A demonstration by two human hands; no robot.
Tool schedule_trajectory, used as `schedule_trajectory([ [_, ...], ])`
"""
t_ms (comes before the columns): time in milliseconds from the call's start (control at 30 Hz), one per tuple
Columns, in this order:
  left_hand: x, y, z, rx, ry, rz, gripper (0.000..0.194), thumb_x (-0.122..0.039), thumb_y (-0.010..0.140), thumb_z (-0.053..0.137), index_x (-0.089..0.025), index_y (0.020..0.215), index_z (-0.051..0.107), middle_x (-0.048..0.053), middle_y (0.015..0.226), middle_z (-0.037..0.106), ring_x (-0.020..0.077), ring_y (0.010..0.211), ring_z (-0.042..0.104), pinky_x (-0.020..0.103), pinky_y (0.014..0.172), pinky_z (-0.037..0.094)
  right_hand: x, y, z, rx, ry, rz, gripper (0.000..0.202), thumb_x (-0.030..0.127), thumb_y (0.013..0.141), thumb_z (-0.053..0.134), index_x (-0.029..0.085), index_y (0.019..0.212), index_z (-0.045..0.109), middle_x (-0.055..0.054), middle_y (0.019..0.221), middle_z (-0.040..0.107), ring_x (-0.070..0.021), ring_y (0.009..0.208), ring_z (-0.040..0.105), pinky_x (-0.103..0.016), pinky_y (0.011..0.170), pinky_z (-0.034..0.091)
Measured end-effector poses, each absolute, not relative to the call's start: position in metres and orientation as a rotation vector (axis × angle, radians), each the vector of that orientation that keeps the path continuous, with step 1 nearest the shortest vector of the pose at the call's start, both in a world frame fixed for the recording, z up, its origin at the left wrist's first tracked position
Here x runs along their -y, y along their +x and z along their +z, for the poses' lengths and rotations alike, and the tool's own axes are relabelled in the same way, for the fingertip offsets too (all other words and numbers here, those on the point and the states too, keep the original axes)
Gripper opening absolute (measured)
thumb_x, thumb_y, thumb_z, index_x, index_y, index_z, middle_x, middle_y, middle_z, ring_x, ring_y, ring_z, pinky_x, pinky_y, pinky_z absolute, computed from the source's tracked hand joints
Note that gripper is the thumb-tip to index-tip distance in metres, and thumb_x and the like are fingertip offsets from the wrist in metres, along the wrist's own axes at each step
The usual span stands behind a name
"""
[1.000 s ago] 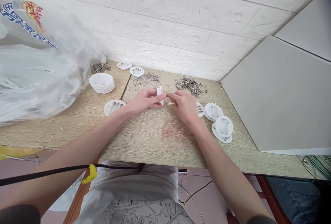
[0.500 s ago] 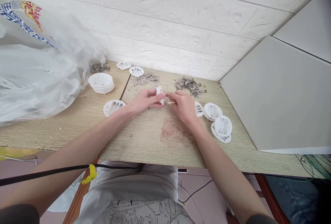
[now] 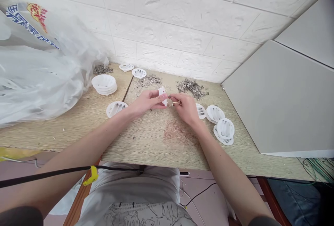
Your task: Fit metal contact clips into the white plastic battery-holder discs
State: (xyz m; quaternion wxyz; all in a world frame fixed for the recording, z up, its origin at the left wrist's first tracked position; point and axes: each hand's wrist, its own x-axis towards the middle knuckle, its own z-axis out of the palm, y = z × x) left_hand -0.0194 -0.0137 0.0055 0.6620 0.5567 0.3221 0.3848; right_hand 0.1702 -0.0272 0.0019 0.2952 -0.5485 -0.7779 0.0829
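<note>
Near the middle of the wooden table, my left hand grips a white round plastic piece, held on edge. Just right of it, my right hand is closed in a pinch, with a small metal part at the fingertips and a thin pale stick across the fingers. The fingertips are close to the plastic piece; contact cannot be made out. Behind the hands lie a pile of dark metal bits and a lighter pile.
White discs with metal strips overlap at the right, and one lies by my left wrist. A stack of white discs stands beside a large plastic bag. A grey panel bounds the right side; a black cable crosses below.
The right hand's fingertips have shifted slightly, and the metal part and stick show more clearly. The left hand keeps its hold on the plastic piece. The whole view has moved a little.
</note>
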Motion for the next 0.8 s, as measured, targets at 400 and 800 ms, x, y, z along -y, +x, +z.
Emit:
schedule_trajectory([
  [400,0.0145,-0.0191,0.0055,-0.756,1.246,0.868,0.041,-0.052,0.071,0.075,-0.016,0.090,0.075,0.007,0.094,0.073,0.0192,0.094,0.066,0.039,0.094,0.055,0.0283,0.1713,0.0023,2.132,-1.483,0.151,0.037,0.010,0.085,0.045,0.018,0.106,0.074,-0.005,0.081,0.067,-0.0190,0.074,0.056,-0.028,0.067,0.036],
  [800,0.0148,-0.0193,0.0016,-0.733,1.275,0.858,0.042,-0.053,0.071,0.076,-0.018,0.094,0.076,0.007,0.099,0.074,0.0195,0.096,0.066,0.037,0.093,0.056,0.0274,0.1696,-0.0055,2.167,-1.441,0.032,0.036,0.008,0.087,0.043,0.019,0.102,0.074,-0.006,0.083,0.069,-0.0213,0.080,0.053,-0.031,0.073,0.035],
])
